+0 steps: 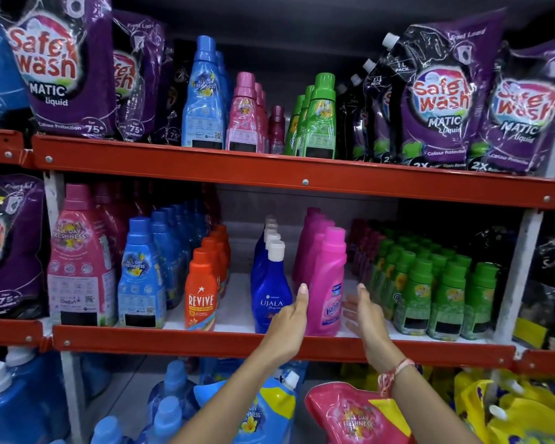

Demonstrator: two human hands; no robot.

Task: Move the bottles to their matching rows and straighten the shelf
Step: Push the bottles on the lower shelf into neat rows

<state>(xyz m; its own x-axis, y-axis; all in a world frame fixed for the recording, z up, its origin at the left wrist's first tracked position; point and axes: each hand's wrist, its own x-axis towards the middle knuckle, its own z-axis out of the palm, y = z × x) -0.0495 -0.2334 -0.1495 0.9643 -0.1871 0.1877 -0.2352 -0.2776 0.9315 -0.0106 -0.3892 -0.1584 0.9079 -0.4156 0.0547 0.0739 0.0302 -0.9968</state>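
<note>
While both hands reach up to the middle shelf, they flank the front pink Vanish bottle without closing on it. The left hand is flat, fingers straight and together, its grip open and its fingertips just at the bottle's left side, between that bottle and the blue Ujala bottle. The right hand, with a red thread bracelet at the wrist, is also spread, grip apart, palm facing the bottle's right side; whether it touches cannot be told. Behind the Vanish bottle stands a row of like pink ones, and the Ujala bottles line up behind theirs. Further left stand orange Revive bottles, then blue Comfort bottles and a large pink Comfort bottle. Right of the hands, green Comfort bottles fill several rows. Safe Wash pouches sit on the shelf above.
</note>
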